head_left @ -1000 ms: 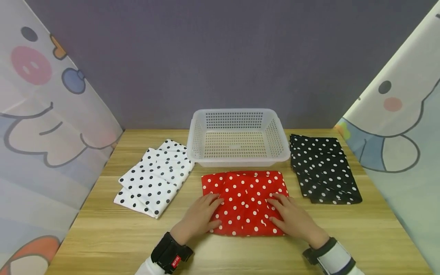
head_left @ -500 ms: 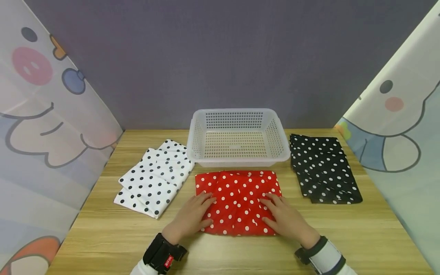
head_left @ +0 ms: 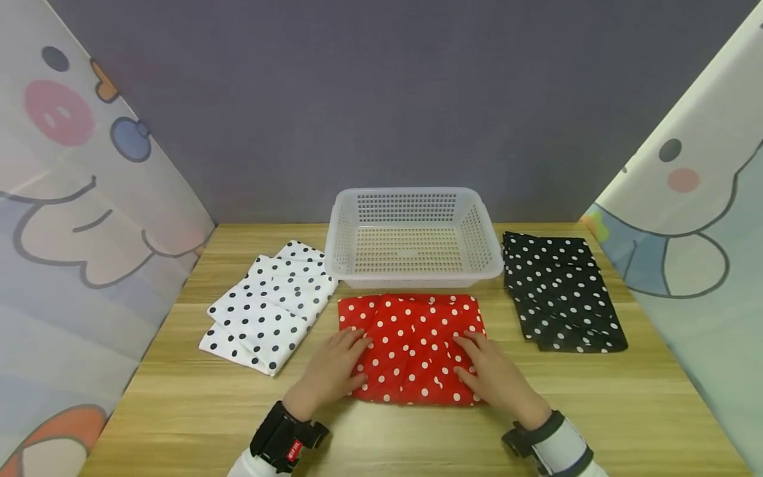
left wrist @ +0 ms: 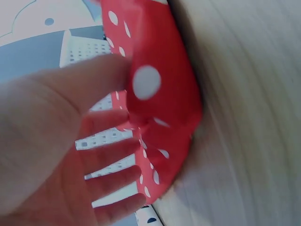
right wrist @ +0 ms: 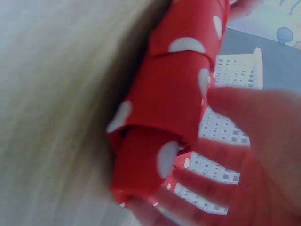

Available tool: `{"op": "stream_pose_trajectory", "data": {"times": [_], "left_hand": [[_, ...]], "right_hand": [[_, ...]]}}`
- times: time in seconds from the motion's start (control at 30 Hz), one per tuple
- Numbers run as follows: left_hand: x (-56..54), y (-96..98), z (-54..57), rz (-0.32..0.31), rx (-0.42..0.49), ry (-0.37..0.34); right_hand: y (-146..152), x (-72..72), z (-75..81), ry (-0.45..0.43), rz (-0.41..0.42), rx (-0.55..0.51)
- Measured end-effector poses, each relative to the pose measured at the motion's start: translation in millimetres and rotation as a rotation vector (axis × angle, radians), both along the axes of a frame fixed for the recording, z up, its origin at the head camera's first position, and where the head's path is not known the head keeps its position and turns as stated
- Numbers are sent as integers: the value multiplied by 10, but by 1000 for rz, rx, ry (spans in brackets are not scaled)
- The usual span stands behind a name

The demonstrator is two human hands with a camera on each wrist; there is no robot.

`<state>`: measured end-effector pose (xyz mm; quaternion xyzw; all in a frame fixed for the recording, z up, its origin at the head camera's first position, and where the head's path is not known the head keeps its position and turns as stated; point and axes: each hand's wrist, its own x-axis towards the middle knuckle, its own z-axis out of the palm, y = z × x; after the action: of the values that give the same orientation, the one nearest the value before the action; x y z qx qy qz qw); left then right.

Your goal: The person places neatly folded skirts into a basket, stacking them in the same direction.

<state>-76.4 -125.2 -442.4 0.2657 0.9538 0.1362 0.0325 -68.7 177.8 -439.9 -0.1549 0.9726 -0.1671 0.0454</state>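
I have the folded red polka-dot cloth (head_left: pixel 411 358) lying flat on the wood-grain tabletop (head_left: pixel 411 444), just in front of the basket. Some creases run across its top, and the right wrist view shows layered folds along its edge.

The person's left hand (head_left: pixel 330 364) rests at the cloth's left edge, fingers extended and a little spread, not curled around the fabric; the thumb touches the near part. The right hand (head_left: pixel 501 377) mirrors it at the right edge, fingers extended and slightly bent over the cloth. I read neither as a grasp.

To my eye the step in hand is squaring up and flattening this folded bundle. I'd judge that the next move calls for even contact from both sides: light pressure if the creases need more smoothing, or fingers under both edges if the cloth is to be lifted, so the layers don't slip apart.

Beyond it sits the white perforated plastic basket (head_left: pixel 411 283), with nothing in it. To its left lies a folded white cloth with black dots (head_left: pixel 271 308), to its right a folded black cloth with white dots (head_left: pixel 563 298); I can't tell whether either touches the basket.
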Motion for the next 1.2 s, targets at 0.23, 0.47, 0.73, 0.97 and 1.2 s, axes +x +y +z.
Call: {"op": "stream_pose_trajectory", "data": {"times": [0.23,0.47,0.73,0.97,1.2], "left_hand": [[-24,118,29,167,7,67],[-35,223,41,412,84,49],[-47,303,47,550,62,-18],[-6,360,73,607,67,-74],[-5,397,32,648,36,-92]], "right_hand": [[-14,-45,34,9,-164,-4],[-57,-36,45,-20,-283,-5],[-91,-43,46,-44,-347,29],[-115,-10,44,-57,-370,66],[-184,1,4,-9,-380,95]]}}
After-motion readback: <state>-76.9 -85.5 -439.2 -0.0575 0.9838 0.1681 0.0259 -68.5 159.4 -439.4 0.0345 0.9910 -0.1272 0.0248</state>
